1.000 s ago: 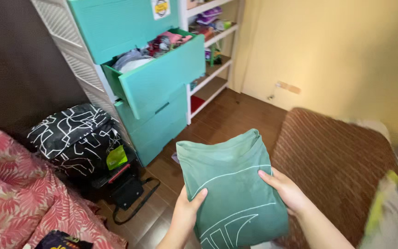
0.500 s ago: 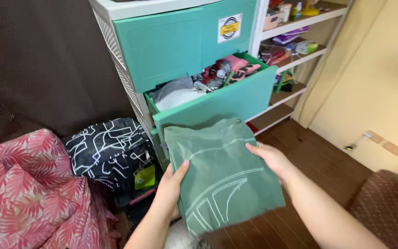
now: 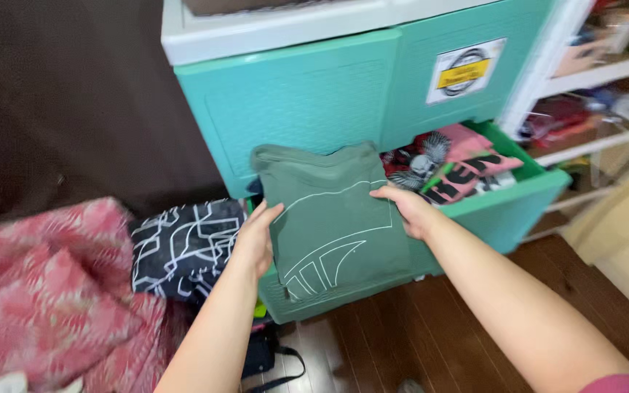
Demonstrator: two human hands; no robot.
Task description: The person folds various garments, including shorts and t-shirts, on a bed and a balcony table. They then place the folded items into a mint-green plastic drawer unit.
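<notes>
Both hands grip a folded green shirt by its side edges: the left hand has fingers curled behind and thumb on the front, the right hand pinches the opposite edge. The shirt hangs tilted over the open teal drawer, its top end just beyond the fingertips, above the drawer's left part. Just right of the right fingers lie folded pink and black clothes. The step looks like placing; next, the shirt likely needs lowering flat beside that stack before the fingers release.
</notes>
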